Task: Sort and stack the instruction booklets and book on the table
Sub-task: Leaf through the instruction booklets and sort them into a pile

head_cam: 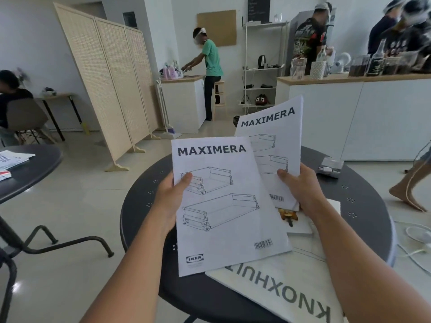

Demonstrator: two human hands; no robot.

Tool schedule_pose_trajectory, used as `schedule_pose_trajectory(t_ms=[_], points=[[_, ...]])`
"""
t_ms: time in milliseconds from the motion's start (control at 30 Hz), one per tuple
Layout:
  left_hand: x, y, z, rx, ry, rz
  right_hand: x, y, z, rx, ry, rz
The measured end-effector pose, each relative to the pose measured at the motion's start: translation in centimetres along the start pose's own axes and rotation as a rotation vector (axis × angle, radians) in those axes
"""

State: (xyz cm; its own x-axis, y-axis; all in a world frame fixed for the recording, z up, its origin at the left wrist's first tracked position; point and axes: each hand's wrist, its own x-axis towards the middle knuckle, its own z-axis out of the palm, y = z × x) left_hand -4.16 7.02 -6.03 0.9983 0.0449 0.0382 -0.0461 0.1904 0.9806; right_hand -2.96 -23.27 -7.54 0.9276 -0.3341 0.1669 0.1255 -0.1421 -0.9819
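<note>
Round dark metal table [140, 220] on pale floor tiles, a large white KNOXHULT booklet [286, 287] lying flat on it. Left hand [170, 197] grips a white MAXIMERA drawer booklet [224, 206] by its left edge, raised above the table; right hand [300, 187] clamps a second MAXIMERA booklet [275, 141], tilted behind.

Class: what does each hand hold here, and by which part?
The left hand has its grip on the left edge of one MAXIMERA booklet. The right hand holds the second MAXIMERA booklet by its lower right edge.
</note>
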Motion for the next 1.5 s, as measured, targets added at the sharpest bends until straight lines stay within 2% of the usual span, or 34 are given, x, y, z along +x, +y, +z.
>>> schedule_pose_trajectory(t_ms=[167,200,267,433,567,833,1033,1133,1267,1333,1400,1467,1500], points=[[-0.4,-0.6,0.2,0.116,-0.345,-0.038,-0.2,0.0,-0.1,0.007,-0.026,-0.007],[-0.2,-0.8,0.3,0.111,-0.374,-0.042,-0.1,0.0,-0.1,0.012,-0.027,-0.006],[0.5,-1.0,0.9,0.075,-0.351,-0.022,0.0,0.0,-0.2,0.028,-0.027,-0.005],[3.0,-1.0,3.1,0.022,-0.130,0.125,0.0,-0.2,-0.3,0.049,-0.033,-0.019],[4.8,-1.4,4.5,-0.018,-0.033,0.210,0.0,-0.2,-0.5,0.087,-0.058,-0.029],[6.6,-2.4,6.6,-0.022,-0.035,0.265,-0.3,-0.4,-0.7,0.106,-0.170,-0.058],[6.8,-3.2,6.9,0.034,-0.059,0.246,-0.6,-1.1,-0.8,0.372,-0.346,0.137],[6.8,-3.4,6.9,0.053,-0.038,0.228,-0.7,-1.3,-0.9,0.295,-0.358,0.107],[6.9,-3.0,6.4,0.002,0.043,0.217,-0.3,-0.9,-1.0,0.254,-0.286,0.069],[6.7,-2.4,5.8,-0.111,0.012,0.149,-0.5,-1.1,-0.9,0.281,-0.242,0.033],[6.2,-1.6,5.3,-0.184,-0.121,0.081,-0.5,-1.3,-0.9,0.300,-0.190,-0.027],[5.2,-1.2,5.4,-0.147,-0.271,0.102,-0.5,-1.5,-0.8,0.312,-0.139,-0.104],[4.8,-1.2,5.6,-0.117,-0.296,0.135,-0.5,-1.7,-0.8,0.311,-0.107,-0.141]])
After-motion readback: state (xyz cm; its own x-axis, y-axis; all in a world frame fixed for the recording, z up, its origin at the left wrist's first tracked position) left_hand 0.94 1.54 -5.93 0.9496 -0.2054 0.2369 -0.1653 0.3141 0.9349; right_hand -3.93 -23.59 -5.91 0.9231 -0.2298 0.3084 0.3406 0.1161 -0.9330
